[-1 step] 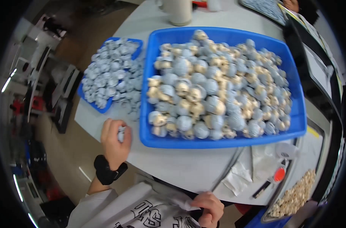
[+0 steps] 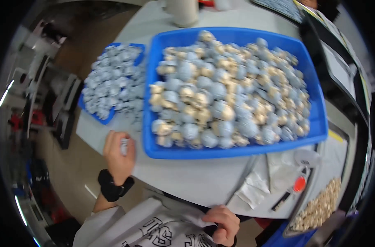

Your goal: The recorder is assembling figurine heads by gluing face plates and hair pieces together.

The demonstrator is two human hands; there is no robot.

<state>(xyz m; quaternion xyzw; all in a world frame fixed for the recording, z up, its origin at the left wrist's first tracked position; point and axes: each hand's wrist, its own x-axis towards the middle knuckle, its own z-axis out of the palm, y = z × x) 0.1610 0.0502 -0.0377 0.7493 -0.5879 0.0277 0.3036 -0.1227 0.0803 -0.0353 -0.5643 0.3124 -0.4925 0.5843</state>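
Note:
My left hand (image 2: 119, 158), with a black band at the wrist, is at the table's left edge. Its fingers are curled round small grey-blue shell pieces (image 2: 124, 146); how many cannot be told. Just beyond lies a heap of similar grey-blue shells (image 2: 109, 78), spilling from a small blue tray (image 2: 139, 57) onto the table. Close on the right is a large blue bin (image 2: 220, 154), piled with small cream skull-like figures wearing rounded grey-blue caps (image 2: 189, 131). My right hand (image 2: 223, 222) is low in front of my shirt, fingers bent together. Whatever they hold, if anything, is hidden.
Crumpled clear plastic bags (image 2: 253, 189) and a small red-and-white item (image 2: 298, 184) lie front right. Beyond them, a tray holds cream pieces (image 2: 319, 206). A pale cylindrical container (image 2: 185, 14) stands at the back. Another person's hand (image 2: 309, 3) shows top right.
The whole scene has slid slightly left in the picture. Both hands keep nearly the same pose and place beside the bin and shirt.

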